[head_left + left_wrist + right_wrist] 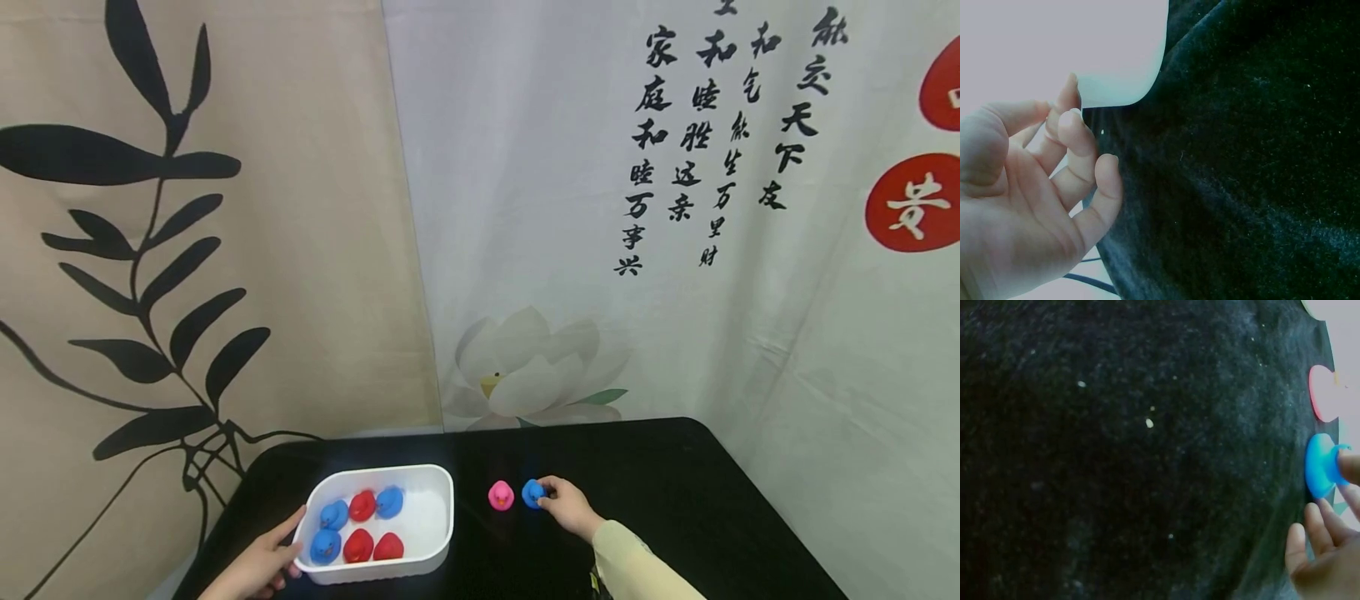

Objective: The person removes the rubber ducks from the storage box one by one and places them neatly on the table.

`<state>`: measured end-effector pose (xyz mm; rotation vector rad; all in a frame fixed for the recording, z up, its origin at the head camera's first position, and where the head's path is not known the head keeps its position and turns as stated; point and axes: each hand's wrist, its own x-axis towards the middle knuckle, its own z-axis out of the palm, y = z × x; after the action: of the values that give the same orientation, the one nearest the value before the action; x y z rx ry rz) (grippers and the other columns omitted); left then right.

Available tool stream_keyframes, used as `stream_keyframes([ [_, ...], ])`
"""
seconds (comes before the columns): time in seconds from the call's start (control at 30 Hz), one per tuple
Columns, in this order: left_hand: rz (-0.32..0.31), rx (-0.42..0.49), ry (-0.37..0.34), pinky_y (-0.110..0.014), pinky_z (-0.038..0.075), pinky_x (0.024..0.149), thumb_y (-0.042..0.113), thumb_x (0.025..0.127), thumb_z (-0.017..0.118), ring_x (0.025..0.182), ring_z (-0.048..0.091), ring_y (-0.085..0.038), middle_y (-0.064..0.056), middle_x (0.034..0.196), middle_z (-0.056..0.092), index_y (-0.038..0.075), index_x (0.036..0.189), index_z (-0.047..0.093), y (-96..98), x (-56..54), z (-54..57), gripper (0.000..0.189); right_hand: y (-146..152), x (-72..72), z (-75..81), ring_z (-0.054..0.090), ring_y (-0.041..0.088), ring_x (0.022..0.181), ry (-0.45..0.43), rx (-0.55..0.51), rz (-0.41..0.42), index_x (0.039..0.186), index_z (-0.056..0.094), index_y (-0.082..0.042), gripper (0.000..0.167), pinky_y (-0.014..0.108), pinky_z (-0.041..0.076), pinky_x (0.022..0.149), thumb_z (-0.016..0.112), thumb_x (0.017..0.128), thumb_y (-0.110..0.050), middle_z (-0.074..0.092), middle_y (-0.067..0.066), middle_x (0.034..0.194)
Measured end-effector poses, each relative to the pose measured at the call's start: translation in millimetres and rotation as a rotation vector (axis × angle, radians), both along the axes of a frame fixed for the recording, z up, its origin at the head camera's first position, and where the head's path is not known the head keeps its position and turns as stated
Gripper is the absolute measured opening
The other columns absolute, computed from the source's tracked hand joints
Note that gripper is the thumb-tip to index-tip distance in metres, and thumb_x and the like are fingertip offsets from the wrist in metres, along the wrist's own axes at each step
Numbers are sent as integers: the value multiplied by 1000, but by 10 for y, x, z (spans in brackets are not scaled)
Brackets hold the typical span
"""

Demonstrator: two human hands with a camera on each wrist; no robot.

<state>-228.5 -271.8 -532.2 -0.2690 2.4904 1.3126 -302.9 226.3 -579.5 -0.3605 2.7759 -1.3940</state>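
A white plastic box stands on the black-covered table, holding three blue and three red rubber ducks, mostly in its left and middle part. My left hand grips the box's left side, thumb up at the rim; in the left wrist view the left hand has its thumb and forefinger at the box wall. Right of the box, my right hand pinches a blue rubber duck. In the right wrist view its thumb lies on the blue duck. Beside this duck sits a pink rubber duck.
Black plush cloth covers the table, whose rounded far corner is at the right. Behind it hangs a printed curtain with leaves, a lotus and writing. Small pale specks lie on the cloth.
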Motion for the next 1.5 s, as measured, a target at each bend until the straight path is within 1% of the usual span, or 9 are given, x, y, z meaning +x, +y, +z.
stream_keyframes([
  [0.2,0,-15,12,-31,42,56,16,99,53,60,51,-22,-8,74,58,0,150,26,11,-9,10,60,44,-18,32,60,32,97,-32,-46,35,114,60,6,26,52,48,85,64,89,-2,62,18,108],
  [0.33,-5,-21,13,-32,43,56,17,99,53,61,51,-22,-8,73,59,0,150,26,7,-11,15,60,84,-54,29,60,31,95,-38,-42,49,113,60,7,29,49,49,81,67,85,-1,62,17,105],
  [0.53,-6,-12,11,-32,43,56,17,98,54,61,51,-22,-8,73,59,0,149,26,3,-12,-12,61,159,-107,115,56,39,104,-53,-6,19,113,62,4,31,54,47,84,68,87,-11,61,20,109],
  [0.63,0,3,-6,-31,42,57,18,98,54,61,51,-22,-9,75,59,0,150,25,2,-7,-21,62,149,-117,196,57,38,103,-13,-3,35,113,62,5,31,53,48,83,67,88,-14,61,22,109],
  [0.77,9,18,-24,-30,42,58,18,98,54,62,50,-22,-9,77,59,0,150,24,9,-5,-25,63,62,-141,310,56,39,105,8,-21,50,115,62,6,32,53,48,85,66,89,-13,61,23,112],
  [0.93,5,-4,-24,-29,41,58,20,98,56,62,51,-21,-9,77,59,1,151,23,21,-7,-20,65,-124,-162,411,55,39,109,-29,-37,64,116,63,4,31,55,44,91,67,88,-11,60,23,115],
  [1.23,6,-7,-11,-30,42,57,20,98,55,61,52,-21,-8,76,60,1,151,24,8,-7,-21,64,-425,-118,566,59,30,102,-69,-67,167,115,65,1,28,51,47,89,65,92,-15,63,17,112],
  [1.37,13,-5,9,-31,42,55,17,98,55,60,51,-22,-8,74,60,1,150,26,-4,-16,-24,62,-524,-136,620,60,29,97,-119,-86,208,114,66,-1,25,50,49,86,64,93,-15,64,11,108],
  [1.5,15,-2,-2,-32,43,55,18,98,56,61,52,-22,-8,74,61,2,150,26,-11,-27,-25,63,-645,-136,704,63,32,95,-180,-107,249,113,66,-3,24,51,50,85,63,94,-17,65,7,105],
])
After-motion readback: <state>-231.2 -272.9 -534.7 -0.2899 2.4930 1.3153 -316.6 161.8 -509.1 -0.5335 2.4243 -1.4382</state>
